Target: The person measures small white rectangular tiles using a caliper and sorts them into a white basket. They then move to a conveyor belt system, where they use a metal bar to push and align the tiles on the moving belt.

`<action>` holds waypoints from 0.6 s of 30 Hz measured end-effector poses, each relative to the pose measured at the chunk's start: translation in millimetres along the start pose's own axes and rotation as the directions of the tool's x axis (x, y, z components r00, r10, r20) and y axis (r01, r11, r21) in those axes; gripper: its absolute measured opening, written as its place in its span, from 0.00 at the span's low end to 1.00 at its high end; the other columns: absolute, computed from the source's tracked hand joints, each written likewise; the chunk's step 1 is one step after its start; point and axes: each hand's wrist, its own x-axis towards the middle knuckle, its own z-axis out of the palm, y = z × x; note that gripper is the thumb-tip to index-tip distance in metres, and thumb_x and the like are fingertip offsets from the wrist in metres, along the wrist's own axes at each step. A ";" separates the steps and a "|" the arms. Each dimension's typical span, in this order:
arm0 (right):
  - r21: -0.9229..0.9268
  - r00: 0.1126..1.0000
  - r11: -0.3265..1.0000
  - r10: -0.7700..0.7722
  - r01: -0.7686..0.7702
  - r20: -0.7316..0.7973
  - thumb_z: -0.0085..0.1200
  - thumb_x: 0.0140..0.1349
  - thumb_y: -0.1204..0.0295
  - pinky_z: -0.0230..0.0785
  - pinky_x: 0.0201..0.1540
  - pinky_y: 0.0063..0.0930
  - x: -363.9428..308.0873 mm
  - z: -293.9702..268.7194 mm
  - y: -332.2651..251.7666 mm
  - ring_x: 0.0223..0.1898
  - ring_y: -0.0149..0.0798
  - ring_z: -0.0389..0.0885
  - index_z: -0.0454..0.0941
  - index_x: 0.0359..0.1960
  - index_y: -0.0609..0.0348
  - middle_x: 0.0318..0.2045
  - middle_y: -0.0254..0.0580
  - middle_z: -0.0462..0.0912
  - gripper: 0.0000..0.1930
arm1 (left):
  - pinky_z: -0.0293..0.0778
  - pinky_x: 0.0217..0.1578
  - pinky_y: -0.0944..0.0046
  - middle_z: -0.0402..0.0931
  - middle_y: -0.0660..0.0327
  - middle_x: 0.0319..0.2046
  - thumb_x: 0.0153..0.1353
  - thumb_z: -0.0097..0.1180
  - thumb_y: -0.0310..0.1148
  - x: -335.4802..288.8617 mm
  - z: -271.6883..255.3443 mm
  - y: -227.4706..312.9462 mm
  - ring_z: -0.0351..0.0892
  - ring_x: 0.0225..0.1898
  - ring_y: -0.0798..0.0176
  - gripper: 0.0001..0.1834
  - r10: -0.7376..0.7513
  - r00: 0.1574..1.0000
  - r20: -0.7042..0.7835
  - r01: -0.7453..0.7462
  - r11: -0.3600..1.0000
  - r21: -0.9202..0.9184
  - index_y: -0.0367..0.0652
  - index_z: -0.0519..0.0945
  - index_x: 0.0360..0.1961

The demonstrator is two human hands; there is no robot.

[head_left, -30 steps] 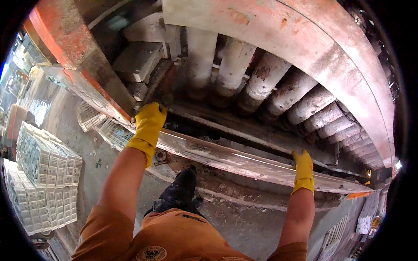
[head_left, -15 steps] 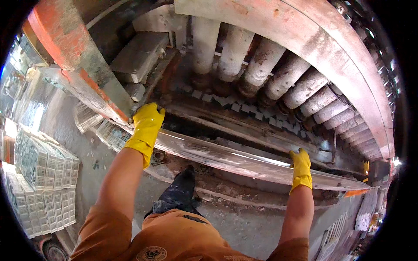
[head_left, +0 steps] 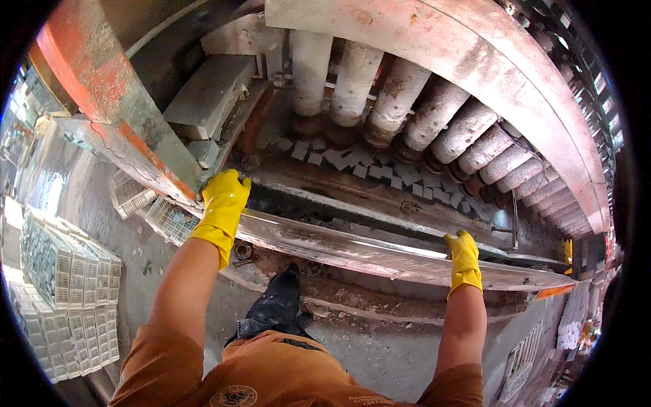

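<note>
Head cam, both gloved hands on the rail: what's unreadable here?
- Left hand fingertips: curled over the long shiny metal rail, grip hidden.
- Right hand palm: faces away.
- Stacked white crates: contents too small.
- Grey roller row: far end bent, blurred at the fisheye rim.

Both yellow-gloved hands, left hand [head_left: 222,203] and right hand [head_left: 463,256], grasp the long metal rail [head_left: 352,247] below grimy rollers [head_left: 407,115].

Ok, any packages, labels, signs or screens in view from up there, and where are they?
Stacked packs: floor at far left, pale grey-green blocks piled in rows.
Flat grids: below left hand, two whitish rectangles.
Panels: lower right, pale rectangles; too small to tell.
Shirt badge: round, dark on orange.
No screens.
</note>
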 end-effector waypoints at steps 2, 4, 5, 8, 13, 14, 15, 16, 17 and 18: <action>-0.013 1.000 1.000 -0.012 0.012 -0.007 0.63 0.62 0.51 0.78 0.51 0.41 10.4 8.3 10.6 0.45 0.51 0.89 0.75 0.65 0.65 0.53 0.58 0.85 0.36 | 0.77 0.52 0.44 0.86 0.52 0.47 0.61 0.61 0.55 -0.2 0.2 -2.6 0.83 0.52 0.44 0.23 0.002 1.000 0.003 -0.002 1.000 0.009 0.50 0.87 0.46; -0.020 0.999 1.000 -0.022 0.021 -0.038 0.63 0.62 0.51 0.75 0.56 0.41 9.6 12.3 17.5 0.50 0.53 0.87 0.76 0.64 0.64 0.54 0.58 0.85 0.35 | 0.77 0.52 0.45 0.86 0.52 0.48 0.61 0.61 0.55 -1.7 0.7 -4.8 0.83 0.52 0.44 0.23 -0.006 1.000 0.011 0.006 1.000 0.021 0.50 0.86 0.47; -0.030 0.998 0.999 -0.033 0.032 -0.052 0.62 0.63 0.51 0.75 0.55 0.41 4.5 12.5 17.2 0.50 0.52 0.87 0.76 0.64 0.64 0.53 0.58 0.85 0.34 | 0.77 0.52 0.45 0.86 0.52 0.48 0.61 0.61 0.55 -4.3 -1.0 -4.8 0.83 0.52 0.43 0.23 -0.017 1.000 0.016 0.017 0.999 0.029 0.50 0.86 0.47; 0.037 1.000 0.999 -0.005 0.006 -0.031 0.62 0.63 0.52 0.76 0.55 0.41 -17.5 11.8 8.6 0.49 0.51 0.87 0.76 0.64 0.65 0.53 0.59 0.85 0.34 | 0.77 0.52 0.45 0.85 0.50 0.49 0.61 0.60 0.55 -13.2 -7.8 -7.4 0.83 0.53 0.43 0.24 -0.045 0.998 0.055 0.043 0.999 0.031 0.48 0.85 0.48; 0.029 0.998 0.999 0.021 -0.019 -0.061 0.62 0.64 0.53 0.78 0.50 0.40 -25.7 25.6 41.5 0.43 0.51 0.89 0.74 0.65 0.65 0.50 0.59 0.86 0.34 | 0.78 0.51 0.45 0.86 0.51 0.47 0.61 0.62 0.55 -24.9 2.3 -17.4 0.84 0.51 0.43 0.23 -0.018 0.998 0.066 0.018 1.000 0.006 0.49 0.86 0.47; 0.019 0.997 1.000 -0.004 0.005 -0.073 0.62 0.64 0.53 0.78 0.49 0.40 -25.2 32.1 42.3 0.42 0.51 0.90 0.74 0.66 0.64 0.49 0.59 0.87 0.34 | 0.78 0.50 0.46 0.86 0.52 0.46 0.60 0.63 0.55 -28.3 -0.5 -24.5 0.85 0.50 0.44 0.23 -0.032 0.999 0.034 0.031 0.999 0.017 0.50 0.87 0.46; 0.009 0.998 1.000 0.029 -0.028 -0.057 0.61 0.65 0.53 0.78 0.50 0.40 -40.6 26.0 27.1 0.43 0.51 0.90 0.74 0.66 0.63 0.49 0.58 0.87 0.34 | 0.78 0.50 0.46 0.86 0.52 0.46 0.60 0.63 0.56 -30.8 -0.6 -27.9 0.85 0.50 0.44 0.23 -0.056 0.997 0.047 0.054 0.998 0.039 0.50 0.87 0.46; 0.028 0.998 0.999 0.043 -0.042 -0.039 0.61 0.64 0.53 0.78 0.51 0.40 -50.8 23.2 18.2 0.45 0.51 0.89 0.74 0.66 0.63 0.49 0.58 0.87 0.34 | 0.78 0.50 0.46 0.86 0.52 0.46 0.60 0.63 0.56 -33.6 1.0 -32.2 0.85 0.50 0.44 0.24 -0.055 0.998 0.038 0.053 0.998 0.041 0.49 0.87 0.46; 0.047 0.998 0.997 0.066 -0.064 -0.026 0.61 0.64 0.53 0.77 0.52 0.40 -61.3 18.4 14.7 0.46 0.51 0.89 0.74 0.66 0.63 0.50 0.58 0.87 0.33 | 0.78 0.49 0.46 0.86 0.51 0.46 0.60 0.63 0.56 -35.9 2.1 -33.3 0.85 0.50 0.44 0.24 -0.046 0.998 0.031 0.044 0.998 0.038 0.49 0.87 0.46; 0.066 0.996 0.994 0.086 -0.085 -0.012 0.61 0.64 0.52 0.77 0.53 0.40 -67.1 17.8 14.5 0.48 0.51 0.89 0.74 0.65 0.62 0.50 0.58 0.86 0.33 | 0.78 0.49 0.46 0.86 0.51 0.46 0.60 0.63 0.56 -38.0 2.9 -34.6 0.85 0.50 0.44 0.24 -0.038 0.999 0.023 0.037 0.999 0.035 0.49 0.87 0.46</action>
